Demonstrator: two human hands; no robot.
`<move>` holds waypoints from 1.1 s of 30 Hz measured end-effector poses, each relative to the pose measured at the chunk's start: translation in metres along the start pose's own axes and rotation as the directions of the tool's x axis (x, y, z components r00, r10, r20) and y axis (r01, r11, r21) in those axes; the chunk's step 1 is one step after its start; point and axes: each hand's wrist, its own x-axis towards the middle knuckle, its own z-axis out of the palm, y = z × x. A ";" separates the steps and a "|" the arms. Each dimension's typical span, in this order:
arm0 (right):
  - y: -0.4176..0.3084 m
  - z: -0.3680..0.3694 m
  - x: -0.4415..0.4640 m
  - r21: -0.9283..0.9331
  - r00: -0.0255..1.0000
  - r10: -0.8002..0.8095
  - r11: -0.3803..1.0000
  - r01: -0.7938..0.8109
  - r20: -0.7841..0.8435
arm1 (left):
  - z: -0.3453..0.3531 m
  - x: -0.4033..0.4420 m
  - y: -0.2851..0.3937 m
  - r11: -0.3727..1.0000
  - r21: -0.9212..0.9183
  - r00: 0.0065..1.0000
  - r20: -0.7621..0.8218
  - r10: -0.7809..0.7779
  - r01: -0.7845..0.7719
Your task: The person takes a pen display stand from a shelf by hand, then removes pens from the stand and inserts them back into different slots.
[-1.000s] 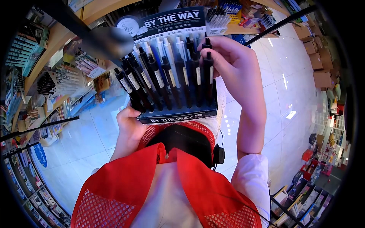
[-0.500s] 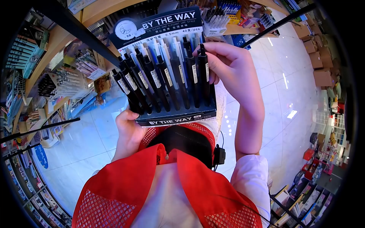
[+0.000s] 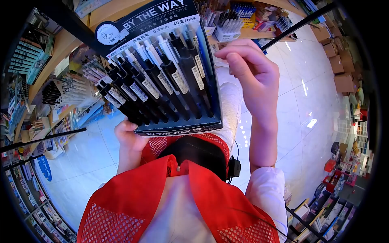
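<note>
My left hand (image 3: 131, 139) grips the lower left corner of a dark cardboard display box (image 3: 178, 131) lettered "BY THE WAY", its thumb on the edge and its other fingers hidden. The box stands tilted in front of me. Rows of mechanical pencils (image 3: 164, 87) fill it, black ones with white labels in front and white or clear ones behind. Just off the box's upper right side is my right hand (image 3: 255, 77). Its index finger points left with the thumb below it, slightly apart, and no object shows between them.
Wooden shelves (image 3: 60, 44) with pen boxes curve along the left and top. Several brown cartons (image 3: 342, 67) are stacked at the right by the pale tiled floor (image 3: 291, 121). Dark racks (image 3: 320, 214) stand at lower right. A red mesh vest (image 3: 121, 194) covers my torso.
The box has shifted left and up toward me and tilted. My right hand has come off the black pencil at the front right corner and is now beside the box.
</note>
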 end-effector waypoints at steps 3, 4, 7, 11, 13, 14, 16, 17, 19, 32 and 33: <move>0.001 0.006 0.000 -0.068 0.992 -0.122 0.990 0.122 -0.007 | 0.000 0.001 0.001 0.999 -0.026 0.999 0.045 -0.023 0.024; 0.001 0.008 0.001 -0.085 0.987 -0.159 0.984 0.158 -0.009 | 0.000 0.001 0.001 0.999 -0.036 0.998 0.058 -0.026 0.028; -0.001 0.013 -0.001 -0.149 0.973 -0.228 0.964 0.222 -0.023 | 0.000 0.000 0.001 1.000 0.002 1.000 0.020 -0.015 0.015; -0.004 0.015 0.001 -0.150 0.977 -0.207 0.969 0.196 -0.057 | -0.002 0.001 0.003 0.998 0.035 0.993 0.104 -0.056 0.052; -0.006 0.016 0.004 -0.128 0.975 -0.205 0.973 0.193 -0.085 | -0.003 -0.001 0.003 0.997 0.063 0.997 0.060 -0.058 0.054; -0.004 0.015 0.006 -0.164 0.967 -0.244 0.959 0.229 -0.073 | -0.003 -0.002 0.003 0.996 0.071 0.998 0.026 -0.059 0.057; 0.000 0.012 0.008 -0.232 0.947 -0.319 0.925 0.301 -0.044 | -0.002 -0.003 0.001 0.994 0.088 0.997 -0.043 -0.057 0.061; 0.001 0.013 0.007 -0.210 0.952 -0.301 0.936 0.284 -0.053 | -0.003 -0.002 0.001 0.995 0.082 0.998 -0.037 -0.059 0.061; 0.001 0.014 0.004 -0.164 0.963 -0.261 0.955 0.248 -0.067 | -0.004 -0.002 -0.001 0.996 0.069 0.998 -0.026 -0.059 0.061; -0.002 0.006 -0.009 -0.168 0.977 -0.196 0.969 0.180 -0.087 | 0.002 -0.002 -0.012 0.979 0.201 0.999 0.008 0.043 -0.044; -0.009 0.007 -0.009 -0.195 0.969 -0.206 0.965 0.177 -0.138 | 0.003 -0.003 -0.011 0.954 0.297 0.998 -0.036 0.053 -0.040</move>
